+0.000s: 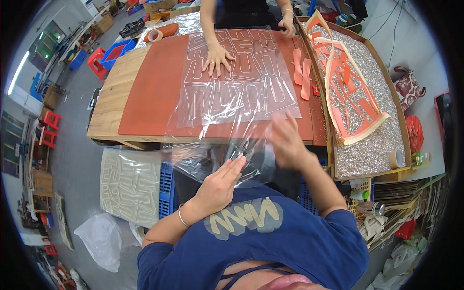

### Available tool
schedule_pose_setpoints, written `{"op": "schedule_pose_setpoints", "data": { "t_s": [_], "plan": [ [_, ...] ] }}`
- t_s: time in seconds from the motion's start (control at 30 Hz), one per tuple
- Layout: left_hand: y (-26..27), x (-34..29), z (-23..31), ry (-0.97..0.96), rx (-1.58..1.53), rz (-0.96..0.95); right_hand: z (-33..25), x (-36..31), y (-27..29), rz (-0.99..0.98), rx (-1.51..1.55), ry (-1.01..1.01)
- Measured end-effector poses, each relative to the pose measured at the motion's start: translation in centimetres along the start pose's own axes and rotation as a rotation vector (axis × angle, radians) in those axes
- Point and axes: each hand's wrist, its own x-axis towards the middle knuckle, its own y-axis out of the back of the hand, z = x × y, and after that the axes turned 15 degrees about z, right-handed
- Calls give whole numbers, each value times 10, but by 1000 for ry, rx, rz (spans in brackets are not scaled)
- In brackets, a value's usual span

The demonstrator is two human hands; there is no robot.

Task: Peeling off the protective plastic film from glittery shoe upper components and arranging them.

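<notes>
My left hand (223,186), with a bracelet at the wrist, is in front of the table's near edge. Its fingers are pressed together on a bunched part of a clear plastic film (203,152) that hangs over the edge. My right hand (290,142) is raised at the film's right side, too blurred to show its fingers clearly. On the table lies a clear sheet with raised loop-shaped outlines (246,92). Across from me, another person's hand (218,59) rests flat on that sheet; their other hand is near the far edge.
A red-brown mat (150,96) covers much of the wooden table (111,92). Coral strips (302,72) lie at its right. Beyond stands a shallow box (386,121) of glittery bits, holding a coral cut-out frame (340,87). A patterned pale sheet (130,186) sits at my left.
</notes>
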Motion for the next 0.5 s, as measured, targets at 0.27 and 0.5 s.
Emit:
{"op": "schedule_pose_setpoints", "data": {
  "t_s": [0.27,0.5],
  "plan": [
    [7,-5,0,62,-41,34,204,-22,-41,-630,-414,-761],
    [10,-13,-8,98,-84,8,169,-10,-86,-232,-126,-350]
  ]
}}
